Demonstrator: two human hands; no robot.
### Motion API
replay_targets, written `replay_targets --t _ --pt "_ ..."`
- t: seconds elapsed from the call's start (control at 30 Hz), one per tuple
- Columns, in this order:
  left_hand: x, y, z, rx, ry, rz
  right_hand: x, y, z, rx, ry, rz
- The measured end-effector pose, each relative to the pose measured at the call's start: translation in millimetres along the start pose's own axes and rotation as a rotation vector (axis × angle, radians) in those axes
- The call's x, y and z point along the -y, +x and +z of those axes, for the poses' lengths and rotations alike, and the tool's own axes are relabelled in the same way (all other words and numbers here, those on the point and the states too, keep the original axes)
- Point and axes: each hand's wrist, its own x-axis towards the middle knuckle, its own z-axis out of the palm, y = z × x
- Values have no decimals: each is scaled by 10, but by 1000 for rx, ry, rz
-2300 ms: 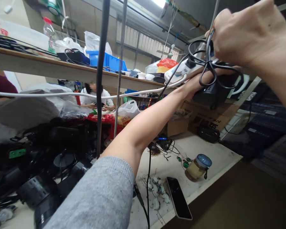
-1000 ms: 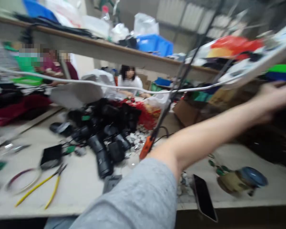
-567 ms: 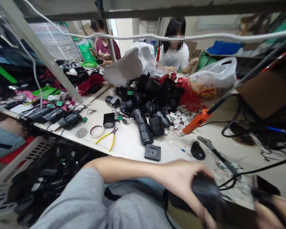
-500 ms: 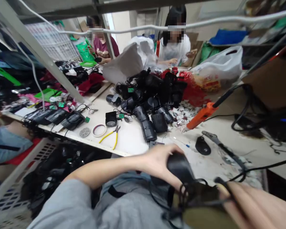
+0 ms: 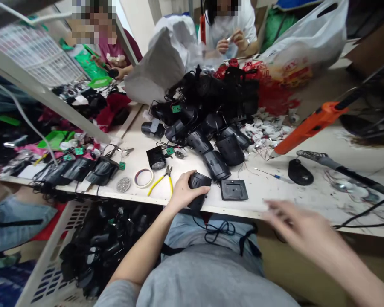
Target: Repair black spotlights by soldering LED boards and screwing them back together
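My left hand (image 5: 183, 191) is wrapped around a black plastic cylindrical housing (image 5: 199, 181) at the table's front edge. A looped black cord (image 5: 220, 230) hangs below the edge over my lap; whether it joins that housing I cannot make out. My right hand (image 5: 296, 221), blurred, hovers over the front edge with its fingers reaching left and nothing visible in them. Between the hands lies a black square plate (image 5: 234, 190). Yellow-handled cutters (image 5: 161, 181) and a tape roll (image 5: 144, 178) lie left of my left hand. Several similar black housings (image 5: 216, 164) lie just behind it.
An orange soldering iron (image 5: 307, 128) hangs tip-down at the right, near a screwdriver (image 5: 270, 174) and a black teardrop-shaped part (image 5: 300, 172). A pile of black parts (image 5: 208, 94) fills the back. Below left stands a white basket (image 5: 48, 260). Two co-workers sit across the table.
My left hand has moved forward from my lap area to the table edge with the housing. My right hand has let go of the black cord and moved up. The view has shifted.
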Motion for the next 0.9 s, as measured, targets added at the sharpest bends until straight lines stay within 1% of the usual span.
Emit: replay_targets --t 0.07,0.1,0.13,0.17,0.2,0.23,0.27,0.3,0.37,0.4,0.47,0.57,0.6,0.63,0.7,0.77,0.8,0.9 --pt "12 41 39 15 27 55 -27 334 -192 -467 -111 168" --pt "14 53 47 24 41 82 -58 531 -247 -666 -93 228" --pt "17 56 48 38 57 108 -100 735 -272 -784 -18 267" --pt "22 48 45 54 76 129 -151 934 -273 -812 41 322" --pt "31 29 39 71 99 146 -202 1118 -256 -808 110 380" --pt "43 -2 33 85 122 159 -248 1280 -229 -778 168 422" --pt "59 -42 29 91 143 170 -281 1414 -200 -752 186 480" --pt "80 -89 27 88 160 177 -299 1516 -173 -749 194 528" --pt "128 -192 35 47 186 169 -284 1620 -134 -759 205 537" --pt "155 -240 44 14 196 159 -254 1626 -120 -773 224 499" --pt "209 -318 68 -59 201 146 -165 1570 -87 -808 286 360" --pt "287 -372 108 -131 145 176 7 1397 3 -829 506 153" --pt "311 -375 121 -139 117 184 70 1337 40 -792 607 105" --pt "333 -374 134 -142 94 188 134 1283 76 -726 711 80" --pt "373 -359 156 -140 70 199 267 1203 128 -536 892 88" --pt "407 -335 162 -126 70 252 400 1167 141 -382 1020 109" --pt "420 -321 155 -116 77 291 465 1165 134 -325 1081 110" --pt "419 -289 91 -80 108 378 634 1199 101 -217 1231 59"
